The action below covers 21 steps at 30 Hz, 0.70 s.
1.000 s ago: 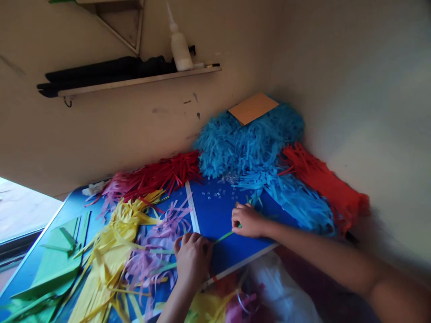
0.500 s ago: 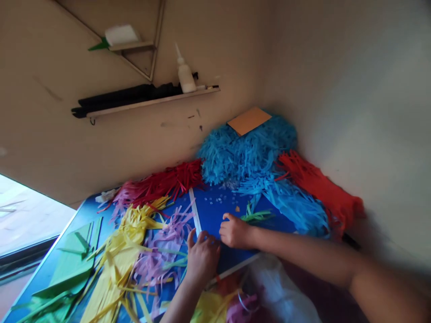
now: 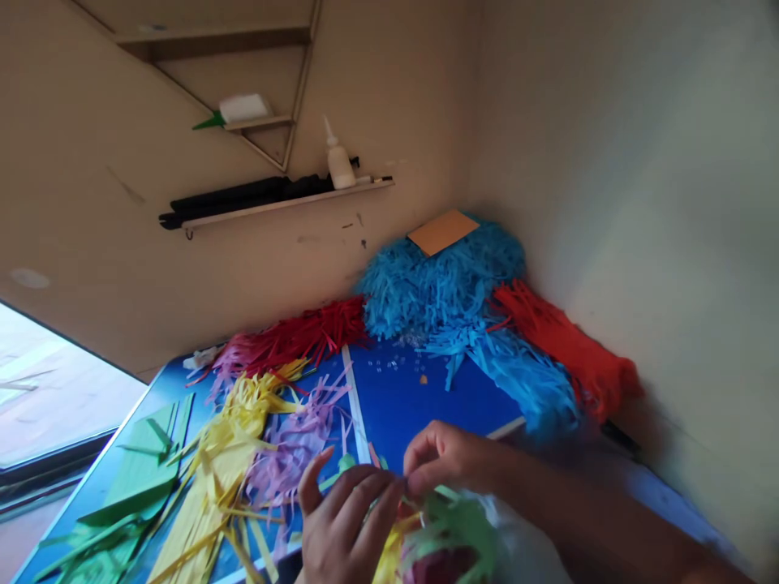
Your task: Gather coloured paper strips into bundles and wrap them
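We see matt, papery green strips (image 3: 461, 531) and shaggy blue fringe (image 3: 438, 288), a smooth, faintly glossy tabletop (image 3: 402, 405) and a matt, scuffed wall (image 3: 261, 276).

Left hand (image 3: 350, 523), bottom centre: bare. Right hand (image 3: 450, 458), right of it, bare; right forearm (image 3: 572, 507) likewise, lower right.

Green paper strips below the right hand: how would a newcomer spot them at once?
Find the blue table, then the right hand near its front edge. Just below that hand in the picture are curling light-green strips, looser than the flat green paper sheets on the table's left.
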Tool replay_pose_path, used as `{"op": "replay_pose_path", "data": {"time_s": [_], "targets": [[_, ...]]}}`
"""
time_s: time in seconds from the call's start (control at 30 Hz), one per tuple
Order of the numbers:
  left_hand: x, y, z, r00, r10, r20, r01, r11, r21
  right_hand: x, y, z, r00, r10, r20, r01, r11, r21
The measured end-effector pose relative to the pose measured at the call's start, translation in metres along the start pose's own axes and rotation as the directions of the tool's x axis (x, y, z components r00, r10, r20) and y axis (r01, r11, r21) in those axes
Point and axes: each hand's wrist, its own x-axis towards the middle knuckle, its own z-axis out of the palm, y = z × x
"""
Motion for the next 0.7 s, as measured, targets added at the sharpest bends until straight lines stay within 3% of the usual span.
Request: {"op": "replay_pose_path", "data": {"time_s": [0.13,0.3,0.47,0.57,0.7], "targets": [[-0.019,0.008,0.014,0.983,-0.183,0.032,0.185,0.980,-0.077,-0.003,0.023,0.015,0.973,-0.099,-0.207,0.118,0.990,0.080],[-0.038,0.022,0.031,0.923,-0.384,0.019,0.377,0.895,-0.240,-0.010,0.039,0.031,0.916,-0.107,-0.388,0.187,0.967,0.175],[-0.033,0.032,0.038,0.850,-0.525,0.037,0.491,0.766,-0.415,-0.010,0.039,0.037,0.912,-0.083,-0.402,0.239,0.904,0.355],[-0.031,0.037,0.042,0.811,-0.584,0.041,0.523,0.690,-0.500,-0.010,0.038,0.038,0.892,-0.164,-0.421,0.348,0.844,0.409],[-0.036,0.039,0.049,0.811,-0.583,0.039,0.528,0.703,-0.476,-0.009,0.038,0.039,0.846,-0.244,-0.474,0.463,0.778,0.424]]}}
